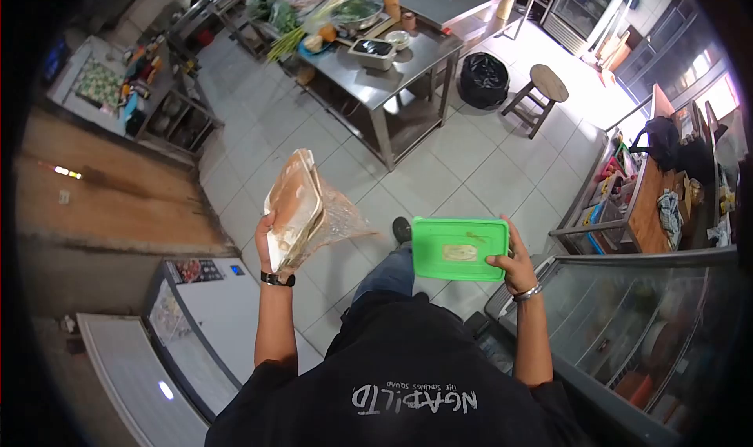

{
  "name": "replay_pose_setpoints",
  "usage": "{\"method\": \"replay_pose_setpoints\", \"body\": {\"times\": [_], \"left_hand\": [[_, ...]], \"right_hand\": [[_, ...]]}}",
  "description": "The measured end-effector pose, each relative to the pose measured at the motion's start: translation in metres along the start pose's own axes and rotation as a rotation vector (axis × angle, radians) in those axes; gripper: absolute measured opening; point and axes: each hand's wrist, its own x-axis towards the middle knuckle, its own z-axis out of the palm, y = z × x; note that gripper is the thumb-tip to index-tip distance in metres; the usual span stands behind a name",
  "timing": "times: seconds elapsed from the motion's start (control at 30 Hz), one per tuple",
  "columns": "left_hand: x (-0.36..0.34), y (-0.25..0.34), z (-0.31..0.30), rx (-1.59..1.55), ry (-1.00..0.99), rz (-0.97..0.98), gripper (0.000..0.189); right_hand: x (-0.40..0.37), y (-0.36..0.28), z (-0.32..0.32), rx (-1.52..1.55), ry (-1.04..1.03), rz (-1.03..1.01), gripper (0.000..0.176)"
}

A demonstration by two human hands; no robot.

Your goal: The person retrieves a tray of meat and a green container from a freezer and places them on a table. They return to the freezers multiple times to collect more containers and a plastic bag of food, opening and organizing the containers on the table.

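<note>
My left hand [265,239] is closed around the edge of a flat, pale-and-brown package [294,204] in clear plastic wrap. The loose plastic trails off toward the right, and what is inside cannot be made out clearly. A bright green rectangular plastic container [463,239] is in my right hand [515,263], which grips its right edge with the thumb on top. A pale label sits in the middle of its green top. Both items are held apart from each other above the tiled floor.
A steel table [376,86] ahead bears a metal bowl [357,12], greens, bottles and a rectangular tub [372,53]. Beyond its corner stand a black-lined bin [483,82] and a wooden stool [545,86]. A glass-topped cooler [627,329] is close on the right; a white freezer [235,306] is on the left.
</note>
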Motion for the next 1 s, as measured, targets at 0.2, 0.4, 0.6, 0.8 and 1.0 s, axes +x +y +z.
{"method": "replay_pose_setpoints", "body": {"times": [0.2, 0.4, 0.6, 0.8, 1.0], "left_hand": [[0.141, -0.039, 0.015, 0.142, 0.026, -0.024, 0.060], [0.293, -0.101, 0.079, 0.189, 0.021, -0.183, 0.049], [0.467, -0.143, 0.151, 0.170, -0.070, -0.282, 0.048], [0.686, -0.165, 0.201, 0.216, -0.082, -0.171, 0.055], [0.866, -0.172, 0.205, 0.236, -0.016, -0.141, 0.045]], "right_hand": [[0.067, 0.003, -0.090, 0.363, 0.232, -0.043, 0.075], [0.117, -0.026, -0.137, 0.665, 0.457, 0.030, 0.066], [0.190, -0.050, -0.171, 0.788, 0.638, -0.012, 0.064], [0.305, -0.076, -0.236, 0.806, 0.640, 0.038, 0.065], [0.475, -0.146, -0.302, 0.900, 0.491, 0.102, 0.072]]}}
